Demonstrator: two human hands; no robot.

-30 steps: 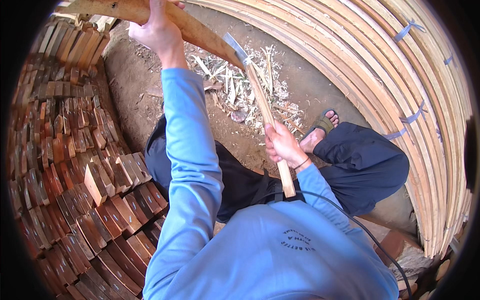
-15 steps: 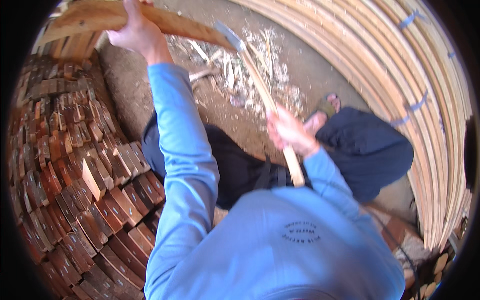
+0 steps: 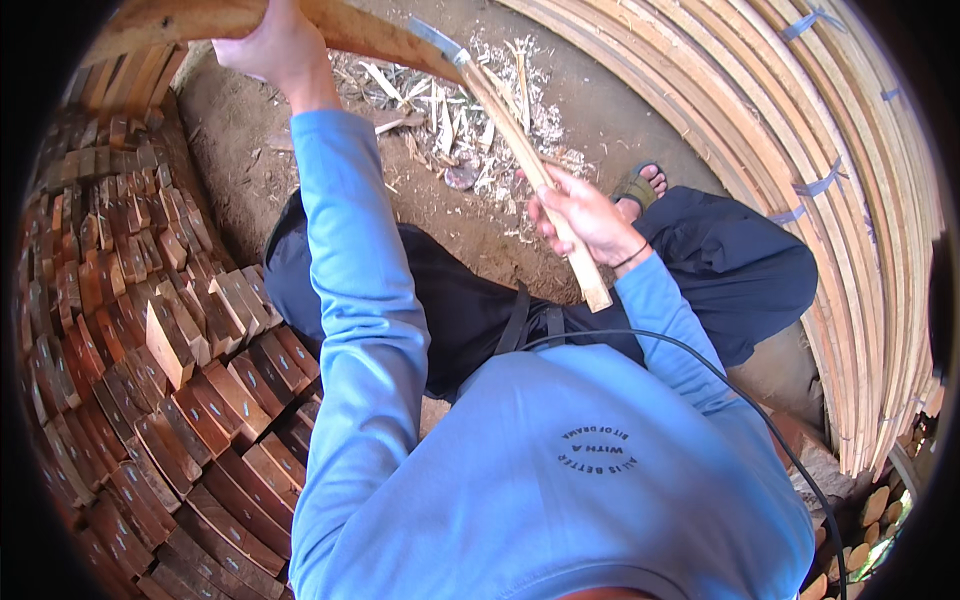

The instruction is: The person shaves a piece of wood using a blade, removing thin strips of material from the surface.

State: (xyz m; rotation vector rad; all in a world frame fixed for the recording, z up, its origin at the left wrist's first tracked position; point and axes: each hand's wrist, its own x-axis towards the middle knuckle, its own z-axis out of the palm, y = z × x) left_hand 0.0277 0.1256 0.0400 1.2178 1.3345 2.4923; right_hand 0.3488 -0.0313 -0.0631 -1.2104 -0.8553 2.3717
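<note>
Across the top left runs a long wooden board [image 3: 375,32], partly cut off by the picture's upper edge. My left hand [image 3: 275,55] grips it from the near side, its fingertips out of view. In my right hand [image 3: 590,215] is a bladed tool with a long pale wooden handle [image 3: 510,125], the fingers loosely closed around the lower part. Its short metal blade [image 3: 437,38] lies at the board's right-hand end, touching or nearly touching the wood. The exact kind of tool is not clear.
Wood shavings [image 3: 470,115] litter the dirt floor ahead. Stacked dark wooden blocks [image 3: 190,420] rise close on my left. Long strapped planks [image 3: 800,130] curve along the right. My sandalled foot [image 3: 642,185] is near the shavings, and a black cable [image 3: 740,385] crosses my right arm.
The board and my left hand have moved slightly up. The tool has shifted a little up and left with my right hand, which stays around the handle.
</note>
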